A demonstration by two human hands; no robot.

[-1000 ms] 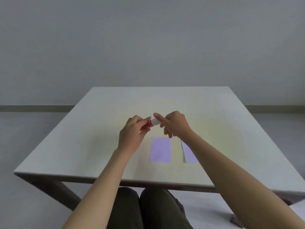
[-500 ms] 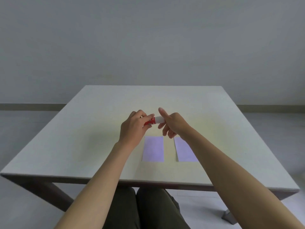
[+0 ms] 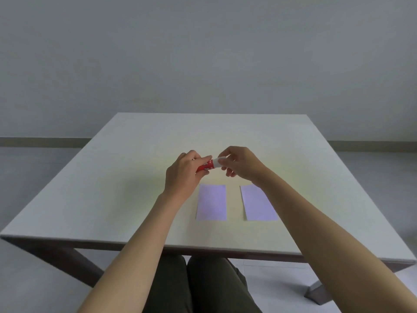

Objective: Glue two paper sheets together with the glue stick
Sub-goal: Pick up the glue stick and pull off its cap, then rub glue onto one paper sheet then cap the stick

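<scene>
Head view: I hold the glue stick (image 3: 205,166) above the bench (image 3: 112,177)
Left hand (image 3: 182,175): grip closed round red barrel
Right hand (image 3: 242,163): pinching white cap (image 3: 220,161)
Axis: left-right
Paper sheets (image 3: 212,202): below, apart

The surface (image 3: 126,188) looks smooth and matt, a pale laminate-like top on dark legs. Two sheets (image 3: 211,202) of thin lilac paper lie flat, matt, uncreased. The glue stick (image 3: 206,166) is glossy red plastic with a white plastic cap (image 3: 220,161).
</scene>
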